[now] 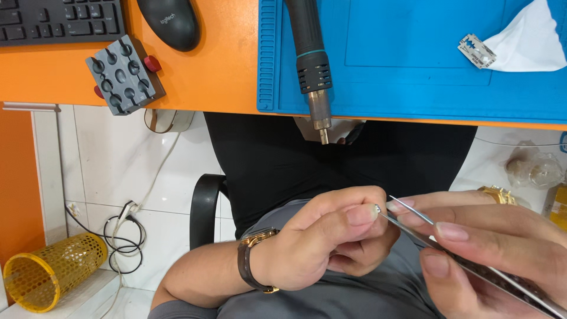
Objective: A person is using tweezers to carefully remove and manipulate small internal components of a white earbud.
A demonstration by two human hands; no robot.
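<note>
Left hand [319, 242] pinching tiny shiny part [377, 208], perhaps a screw, right hand [490, 248] gripping slim metal tweezers [413, 221]

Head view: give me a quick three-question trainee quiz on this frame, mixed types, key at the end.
1. True or false: the left hand pinches a tiny metal part between thumb and forefinger.
2. What does the right hand hold against that part?
A. a screwdriver
B. tweezers
C. a razor blade
3. Fill in: the hot air gun lies on the blue ____, its nozzle past the desk edge.

Key
1. True.
2. B; the razor blade lies on the mat beside a white tissue.
3. mat.
</note>
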